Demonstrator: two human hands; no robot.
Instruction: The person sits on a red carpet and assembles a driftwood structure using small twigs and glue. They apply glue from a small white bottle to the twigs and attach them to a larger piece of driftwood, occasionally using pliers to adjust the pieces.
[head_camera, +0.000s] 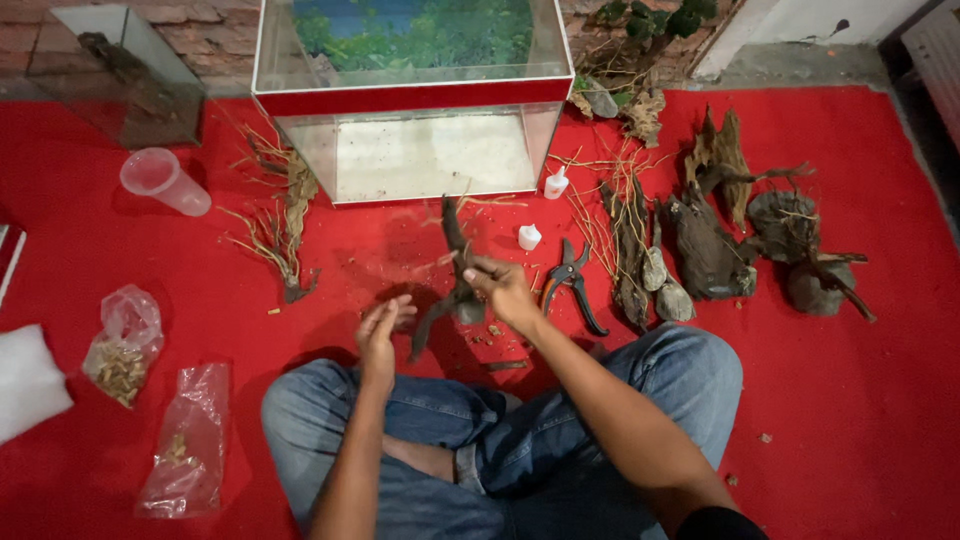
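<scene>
Two hands work over a red carpet (860, 420) that runs to every edge I can see. My right hand (503, 288) is closed around the top of a dark, forked piece of driftwood (455, 285), pinching it upright between thumb and fingers; its lower end rests on the carpet just in front of my crossed legs. My left hand (380, 330) hovers just beside the wood with its fingers spread and loose, holding nothing.

The freest room lies at lower right, where the carpet is bare apart from a few crumbs. Ahead, a glass tank (410, 90) with a red band along its rim blocks the way, and a smaller glass tank (120, 75) sits at the far left corner.

A pair of pruning shears (572, 283) with black and orange handles lies just right of my right hand, and a small white bottle (529, 237) stands just beyond it. Further right, gnarled, rough-barked wood chunks (705, 245) and smooth grey stones (665, 285) crowd together. A thin, twiggy root (280, 225) sprawls on the left, near a clear plastic cup (163, 180) on its side and two crinkled plastic bags (125, 345) of small tan pieces.
</scene>
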